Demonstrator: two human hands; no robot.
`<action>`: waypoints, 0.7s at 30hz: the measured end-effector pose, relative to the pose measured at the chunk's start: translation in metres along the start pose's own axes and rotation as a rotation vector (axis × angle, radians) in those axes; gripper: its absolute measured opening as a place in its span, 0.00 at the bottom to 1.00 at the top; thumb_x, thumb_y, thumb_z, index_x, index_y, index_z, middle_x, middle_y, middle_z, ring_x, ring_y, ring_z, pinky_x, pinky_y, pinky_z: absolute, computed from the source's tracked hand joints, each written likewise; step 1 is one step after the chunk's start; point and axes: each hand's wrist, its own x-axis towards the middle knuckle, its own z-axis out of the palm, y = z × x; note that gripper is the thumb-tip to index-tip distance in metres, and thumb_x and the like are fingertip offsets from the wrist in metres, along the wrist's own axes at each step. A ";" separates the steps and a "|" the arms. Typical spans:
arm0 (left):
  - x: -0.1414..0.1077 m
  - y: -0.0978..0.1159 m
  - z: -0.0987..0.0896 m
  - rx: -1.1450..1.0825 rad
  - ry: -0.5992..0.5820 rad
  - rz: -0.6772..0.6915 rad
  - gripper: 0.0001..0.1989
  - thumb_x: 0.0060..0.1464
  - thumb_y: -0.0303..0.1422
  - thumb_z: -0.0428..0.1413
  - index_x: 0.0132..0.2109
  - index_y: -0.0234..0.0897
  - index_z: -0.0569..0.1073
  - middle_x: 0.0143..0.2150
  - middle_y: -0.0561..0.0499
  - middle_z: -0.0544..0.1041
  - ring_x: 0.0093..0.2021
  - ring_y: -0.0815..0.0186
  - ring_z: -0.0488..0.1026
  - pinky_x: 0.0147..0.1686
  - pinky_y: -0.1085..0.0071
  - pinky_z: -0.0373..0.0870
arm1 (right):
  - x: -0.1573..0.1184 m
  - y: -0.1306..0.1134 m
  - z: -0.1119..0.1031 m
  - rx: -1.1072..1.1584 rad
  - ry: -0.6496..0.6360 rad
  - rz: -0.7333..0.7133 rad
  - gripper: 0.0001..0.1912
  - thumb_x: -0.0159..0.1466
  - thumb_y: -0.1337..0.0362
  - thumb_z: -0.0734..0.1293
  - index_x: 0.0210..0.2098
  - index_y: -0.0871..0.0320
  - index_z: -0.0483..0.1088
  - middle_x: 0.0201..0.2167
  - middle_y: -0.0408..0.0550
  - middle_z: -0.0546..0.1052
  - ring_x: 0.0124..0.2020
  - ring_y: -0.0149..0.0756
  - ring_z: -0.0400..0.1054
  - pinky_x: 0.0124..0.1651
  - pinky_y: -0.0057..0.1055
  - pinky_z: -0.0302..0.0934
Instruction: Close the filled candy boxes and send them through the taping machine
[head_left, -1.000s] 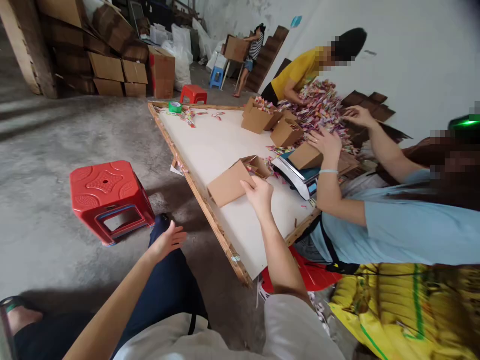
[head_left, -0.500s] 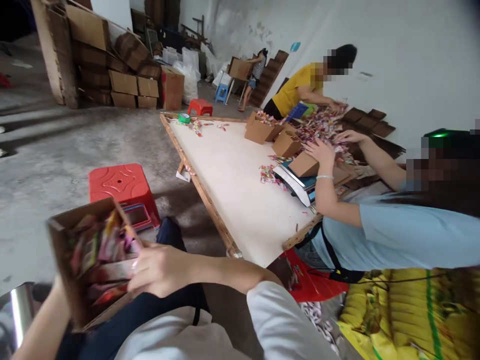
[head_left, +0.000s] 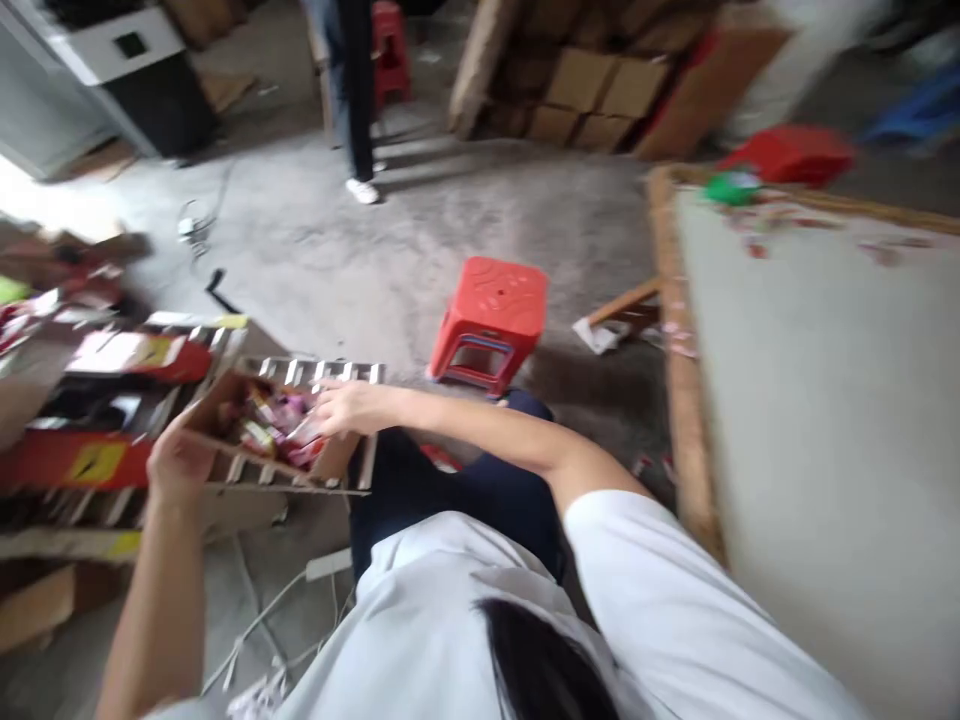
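Observation:
An open cardboard box holds several colourful small wrapped packets. It sits on or just above the roller conveyor at the left; blur hides whether it touches the rollers. My left hand grips the box's left end, thumb near the rim. At the opposite end, my right hand is closed over the right rim, with its fingertips reaching in beside the packets.
Left of the box stands a red and black machine on the conveyor line. A red stool is ahead on the floor. The wood-edged table is to the right. White cables trail below the conveyor. A person's legs appear farther back.
The view has swung left, bringing the conveyor and machine into sight. Both hands have carried the box from beside my lap to the conveyor. The co-workers are out of view.

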 end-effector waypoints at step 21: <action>0.013 0.004 -0.038 0.606 0.081 0.147 0.20 0.59 0.41 0.51 0.22 0.38 0.71 0.25 0.45 0.74 0.35 0.58 0.72 0.42 0.64 0.68 | 0.071 -0.029 0.061 0.378 0.384 0.435 0.20 0.71 0.72 0.55 0.57 0.62 0.70 0.60 0.53 0.71 0.67 0.37 0.57 0.73 0.43 0.49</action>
